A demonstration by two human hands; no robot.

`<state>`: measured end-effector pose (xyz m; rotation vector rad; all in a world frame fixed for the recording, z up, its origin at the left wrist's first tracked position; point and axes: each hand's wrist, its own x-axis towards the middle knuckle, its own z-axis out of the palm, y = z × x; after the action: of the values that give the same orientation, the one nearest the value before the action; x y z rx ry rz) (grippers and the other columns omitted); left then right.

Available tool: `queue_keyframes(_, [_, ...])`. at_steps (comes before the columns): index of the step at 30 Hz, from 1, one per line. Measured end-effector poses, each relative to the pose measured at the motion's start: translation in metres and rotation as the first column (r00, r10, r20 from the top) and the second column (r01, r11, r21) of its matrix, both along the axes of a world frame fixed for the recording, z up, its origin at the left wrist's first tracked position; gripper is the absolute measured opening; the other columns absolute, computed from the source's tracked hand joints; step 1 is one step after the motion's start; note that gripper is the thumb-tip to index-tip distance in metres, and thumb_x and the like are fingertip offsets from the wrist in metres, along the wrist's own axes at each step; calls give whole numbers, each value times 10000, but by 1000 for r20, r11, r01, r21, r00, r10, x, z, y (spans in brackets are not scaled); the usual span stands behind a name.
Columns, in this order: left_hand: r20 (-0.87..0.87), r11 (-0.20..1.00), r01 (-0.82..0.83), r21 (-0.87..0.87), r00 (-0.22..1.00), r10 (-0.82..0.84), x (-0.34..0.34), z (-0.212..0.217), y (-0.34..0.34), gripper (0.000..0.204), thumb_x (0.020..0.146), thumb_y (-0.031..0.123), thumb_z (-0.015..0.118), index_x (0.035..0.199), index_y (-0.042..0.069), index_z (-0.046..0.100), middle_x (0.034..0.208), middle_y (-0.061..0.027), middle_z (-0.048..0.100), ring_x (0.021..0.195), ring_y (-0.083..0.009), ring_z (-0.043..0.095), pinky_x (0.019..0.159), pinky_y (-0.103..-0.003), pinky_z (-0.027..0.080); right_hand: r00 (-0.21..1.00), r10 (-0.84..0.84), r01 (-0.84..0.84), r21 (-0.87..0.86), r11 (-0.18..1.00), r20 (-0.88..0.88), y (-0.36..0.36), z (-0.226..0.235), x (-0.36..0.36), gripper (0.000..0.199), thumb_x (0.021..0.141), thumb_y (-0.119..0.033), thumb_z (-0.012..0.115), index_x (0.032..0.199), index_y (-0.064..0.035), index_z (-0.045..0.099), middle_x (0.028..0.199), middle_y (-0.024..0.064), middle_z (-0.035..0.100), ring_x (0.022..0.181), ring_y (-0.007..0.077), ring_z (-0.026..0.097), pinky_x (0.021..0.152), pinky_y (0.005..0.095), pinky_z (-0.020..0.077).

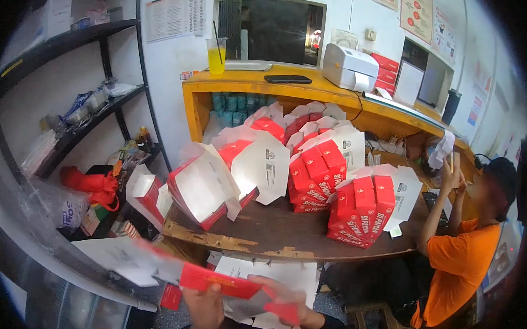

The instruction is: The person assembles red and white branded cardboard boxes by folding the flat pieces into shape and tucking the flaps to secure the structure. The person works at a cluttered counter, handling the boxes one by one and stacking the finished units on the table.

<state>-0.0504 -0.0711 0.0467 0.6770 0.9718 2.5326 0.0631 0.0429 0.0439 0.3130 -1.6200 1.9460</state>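
Observation:
Low in front of me I hold a partly folded red-and-white cardboard box, blurred in places by motion. My left hand grips its lower red edge, thumb on the near face. At its right end my right hand is closed on the folded red flaps, its fingertips reaching over the top. The box's white lid panel stretches out to the left. Beyond, on the brown table, stand two open boxes with white insides and stacks of red boxes with white lids raised.
Flat white cartons lie below the table edge. A person in an orange shirt sits at the right, holding up a phone. A yellow counter carries a drink cup and a label printer. Black shelves stand at the left.

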Motion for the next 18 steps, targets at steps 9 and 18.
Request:
queue_keyframes(9, [-93,918,242,-314,954,-284,-4,21,33,162,796,102,590,890,-29,596,771,-41,602,662,-69,532,570,-214,439,836,-425,528,718,452,-348,36,-9,15,433,724,-440,587,961,-81,636,1150,341,406,991,417,509,794,394,452])
queue_keyframes(18, [-345,925,300,-234,864,-367,46,25,105,263,864,196,478,948,-43,547,793,-108,585,762,-132,543,669,-270,426,388,-786,786,618,10,-481,47,-39,47,384,790,-384,552,1005,-66,561,1225,374,285,1081,476,394,852,500,374])
